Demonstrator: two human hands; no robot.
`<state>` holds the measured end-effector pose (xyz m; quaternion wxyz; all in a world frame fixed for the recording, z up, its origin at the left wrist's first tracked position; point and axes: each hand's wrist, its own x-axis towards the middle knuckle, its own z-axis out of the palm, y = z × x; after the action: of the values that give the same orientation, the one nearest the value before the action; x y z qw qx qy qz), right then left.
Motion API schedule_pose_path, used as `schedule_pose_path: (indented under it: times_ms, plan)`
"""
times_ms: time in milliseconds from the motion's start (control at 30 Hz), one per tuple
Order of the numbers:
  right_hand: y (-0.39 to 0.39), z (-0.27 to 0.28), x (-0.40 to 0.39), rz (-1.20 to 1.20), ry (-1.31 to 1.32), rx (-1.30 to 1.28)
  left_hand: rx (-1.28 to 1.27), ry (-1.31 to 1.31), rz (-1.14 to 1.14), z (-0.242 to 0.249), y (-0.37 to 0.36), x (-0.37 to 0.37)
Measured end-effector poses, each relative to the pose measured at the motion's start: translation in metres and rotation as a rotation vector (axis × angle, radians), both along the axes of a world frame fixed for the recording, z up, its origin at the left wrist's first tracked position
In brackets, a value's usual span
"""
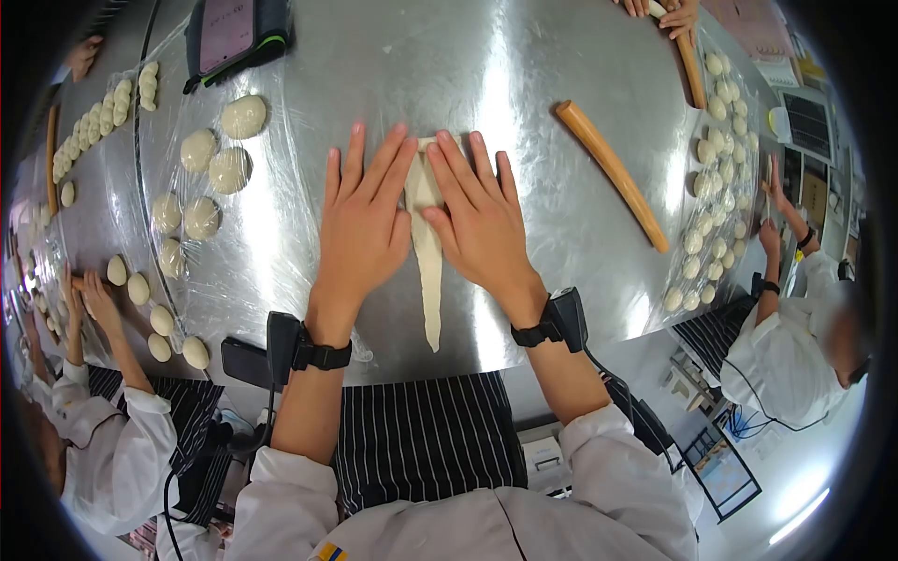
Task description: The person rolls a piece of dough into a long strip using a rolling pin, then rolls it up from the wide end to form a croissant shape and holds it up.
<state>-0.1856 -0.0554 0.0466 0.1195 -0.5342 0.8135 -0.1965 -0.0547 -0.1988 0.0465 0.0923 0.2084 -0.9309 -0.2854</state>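
A long strip of dough (427, 271) lies on the metal table, wide at the far end and tapering to a narrow tip toward me. My left hand (368, 210) rests flat along the left edge of its wide part, fingers stretched out. Over the right side of the same part lies my right hand (475, 210), its fingers straight and covering some of the dough. Both hands point away from me, and their index fingertips nearly meet at the dough's top end. To the right, apart from my hands, is a wooden rolling pin (613, 176).
Several dough balls (201, 150) sit on plastic wrap at the left, and more dough balls (716, 168) line the right edge. A phone (227, 33) lies on a dark pouch at the back. Co-workers' hands (98, 299) work at the left, with others at the right and far side.
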Motion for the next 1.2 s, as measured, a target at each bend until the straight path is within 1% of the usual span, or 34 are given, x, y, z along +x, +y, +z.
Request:
schedule_pose_path:
  times_ms: [100, 167, 267, 333, 567, 667, 767, 833, 933, 1033, 1200]
  plan:
    - [-0.006, 0.001, 0.0, -0.044, -0.031, -0.055, -0.03, -0.028, 0.028, 0.003, 0.006, -0.001]
    - [-0.014, 0.005, -0.002, -0.044, 0.0, -0.03, -0.066, -0.037, 0.047, 0.006, 0.009, -0.007]
    - [-0.02, 0.002, -0.002, -0.033, 0.051, 0.012, -0.041, -0.023, 0.046, 0.006, 0.011, -0.011]
    - [-0.018, 0.001, -0.003, -0.02, 0.08, 0.031, 0.031, -0.015, 0.027, 0.002, 0.011, -0.01]
    - [0.008, 0.002, 0.007, -0.021, -0.009, 0.025, 0.01, -0.061, 0.008, 0.005, 0.023, 0.013]
    - [0.009, 0.002, 0.007, -0.023, -0.019, -0.001, 0.065, -0.062, 0.005, 0.007, 0.026, 0.014]
    - [0.002, 0.007, 0.006, -0.036, -0.039, -0.036, 0.079, -0.021, 0.056, 0.007, 0.029, 0.01]
    - [-0.004, 0.006, 0.005, -0.04, -0.049, -0.047, 0.042, -0.059, 0.084, 0.008, 0.028, 0.002]
    - [-0.006, 0.004, 0.005, -0.031, 0.014, -0.019, -0.021, -0.073, 0.088, 0.0, 0.034, 0.0]
    - [0.002, 0.002, 0.005, -0.01, -0.021, 0.012, -0.015, -0.07, 0.102, -0.001, 0.033, 0.005]
    - [0.021, 0.001, 0.015, -0.014, -0.085, -0.017, 0.006, -0.089, 0.088, 0.002, 0.035, 0.013]
